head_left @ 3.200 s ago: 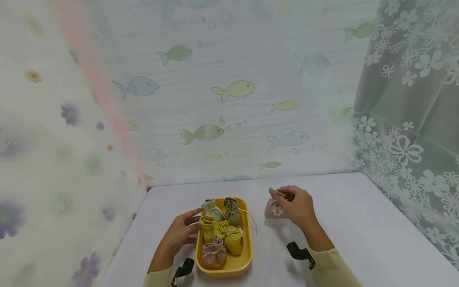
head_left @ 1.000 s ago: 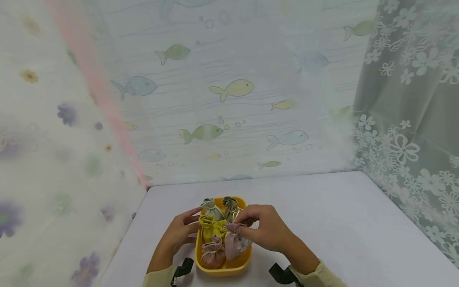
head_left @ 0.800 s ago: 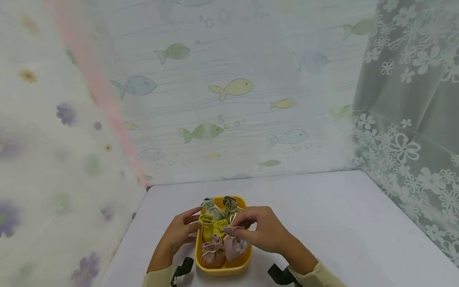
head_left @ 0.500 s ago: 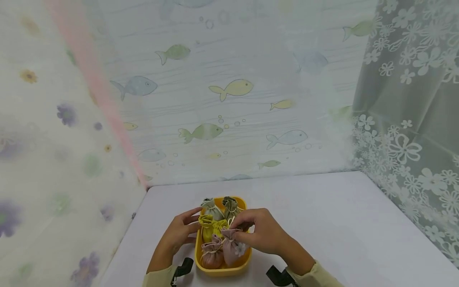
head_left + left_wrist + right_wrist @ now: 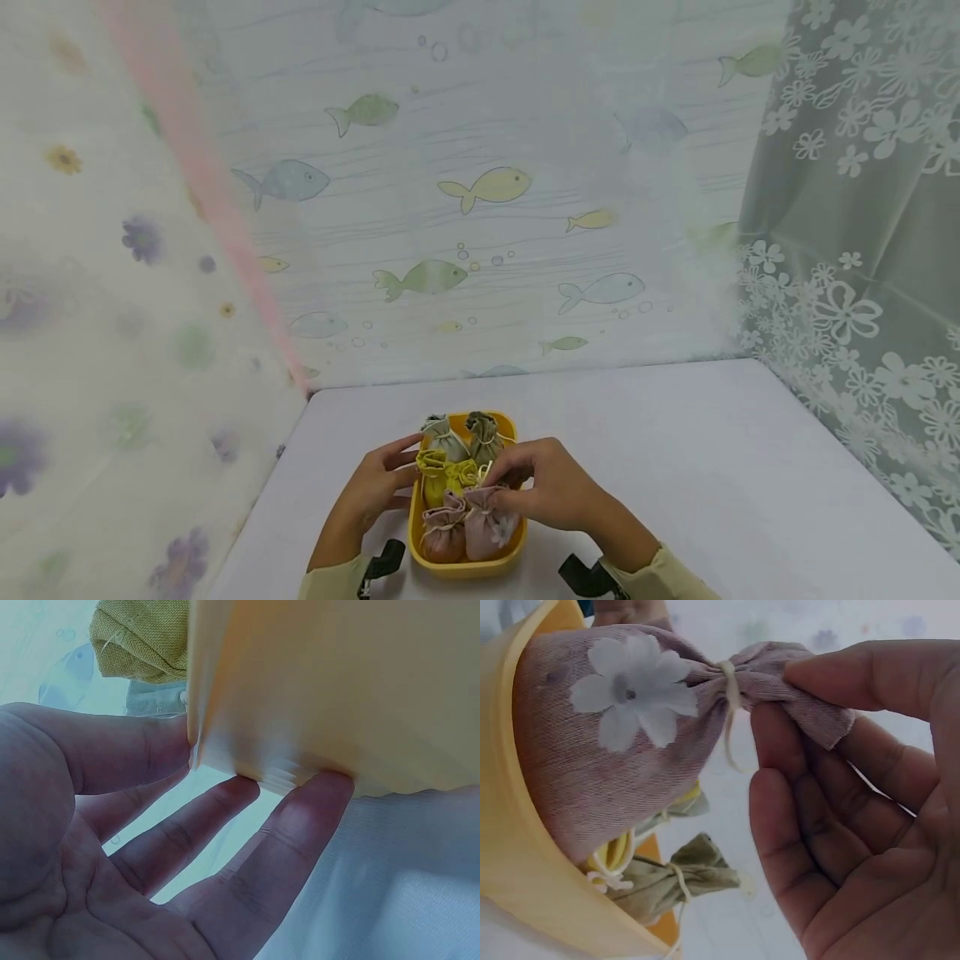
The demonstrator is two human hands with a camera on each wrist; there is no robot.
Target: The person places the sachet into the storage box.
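My right hand (image 5: 543, 485) pinches the gathered neck of a dusty-pink drawstring pouch (image 5: 483, 533) between thumb and fingers. A white fabric flower (image 5: 634, 691) decorates its front, and a cream cord ties its neck. The pouch is inside the near right corner of a yellow tray (image 5: 465, 572), beside another pink pouch (image 5: 444, 540). With fingers extended, my left hand (image 5: 375, 483) touches the tray's left side; in the left wrist view the thumb lies at the rim and fingertips meet the outer wall.
Farther back in the tray are yellow pouches (image 5: 432, 479), a pale grey-green pouch (image 5: 446, 440) and an olive pouch (image 5: 483, 437) with a trailing cord. A white table (image 5: 660, 442) supports the tray. A fish-patterned curtain (image 5: 510, 275) hangs behind.
My right hand has carried the flowered pink pouch from the table on the right into the tray, then lowered it slightly beside the other pink pouch. My left hand has stayed at the tray.
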